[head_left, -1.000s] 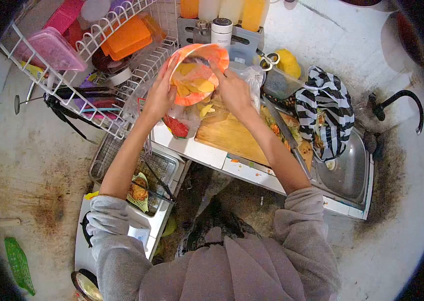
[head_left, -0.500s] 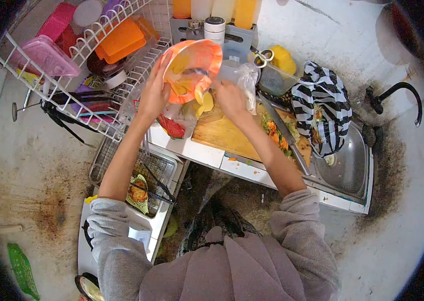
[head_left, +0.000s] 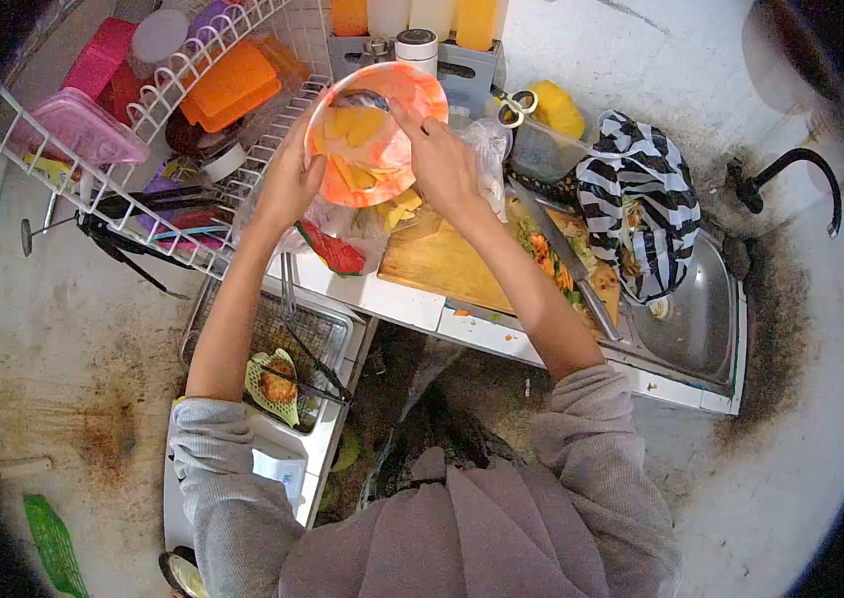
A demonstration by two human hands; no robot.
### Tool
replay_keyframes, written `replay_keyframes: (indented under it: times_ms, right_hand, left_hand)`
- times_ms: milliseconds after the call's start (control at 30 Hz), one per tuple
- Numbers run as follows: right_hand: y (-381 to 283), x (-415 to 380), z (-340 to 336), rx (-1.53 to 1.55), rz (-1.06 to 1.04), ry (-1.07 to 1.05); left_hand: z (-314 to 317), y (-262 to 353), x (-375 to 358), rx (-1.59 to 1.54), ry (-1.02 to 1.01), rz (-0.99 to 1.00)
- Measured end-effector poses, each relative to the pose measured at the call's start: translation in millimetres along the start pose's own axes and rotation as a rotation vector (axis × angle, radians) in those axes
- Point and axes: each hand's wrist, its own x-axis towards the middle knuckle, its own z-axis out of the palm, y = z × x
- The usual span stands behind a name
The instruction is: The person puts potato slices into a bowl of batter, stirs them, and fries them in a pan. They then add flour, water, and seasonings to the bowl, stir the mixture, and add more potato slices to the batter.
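Observation:
An orange and white bowl (head_left: 397, 149) is held up over the counter, tilted, with yellow pieces (head_left: 349, 127) inside. My left hand (head_left: 290, 179) grips its left rim, fingers closed round it. My right hand (head_left: 439, 164) is closed at the bowl's right side, on the handle of a spoon whose dark, shiny part (head_left: 360, 99) lies inside the bowl. More yellow pieces (head_left: 401, 210) are below the bowl, beside the wooden cutting board (head_left: 447, 264). A red packet (head_left: 337, 249) lies on the counter just left of the board.
A large knife (head_left: 563, 249) lies across chopped vegetables (head_left: 544, 261) on the board's right. Beyond are a striped black and white bag (head_left: 641, 189), a sink (head_left: 696, 329) and a black faucet (head_left: 796, 164). A white dish rack (head_left: 133, 224) stands left, above a wire basket (head_left: 227, 324).
The bowl has turned so that its inside faces the camera more. My right hand has moved up and left to the bowl with the spoon.

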Motion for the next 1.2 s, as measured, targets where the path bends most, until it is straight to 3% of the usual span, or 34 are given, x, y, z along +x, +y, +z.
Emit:
replay_keyframes:
  times_ms: [133,200,333,600,700,833,1133,1200]
  right_hand:
    - [10,-10,7,0.015,-0.091,0.111]
    - [17,-14,10,-0.087,-0.057,-0.111]
    - [26,-21,15,-0.079,-0.066,-0.101]
    - [22,-27,-4,-0.082,-0.048,-0.290]
    - [21,-25,-1,-0.009,-0.036,-0.108]
    - [25,-32,10,-0.077,-0.104,-0.067]
    - [35,-39,-21,-0.097,-0.109,-0.196]
    - [24,-26,-22,0.072,-0.099,-0.039]
  left_hand:
    - [-4,-3,-4,-0.025,-0.017,-0.020]
    - [-4,-2,-8,0.076,-0.003,-0.053]
    - [-1,-8,-7,0.068,0.037,0.017]
    - [7,8,0,0.228,-0.021,0.049]
    - [8,8,1,0.255,-0.030,0.074]
    - [7,10,3,0.272,-0.021,0.117]
    - [5,17,1,0.313,-0.100,-0.005]
    - [4,19,3,0.340,-0.089,0.023]
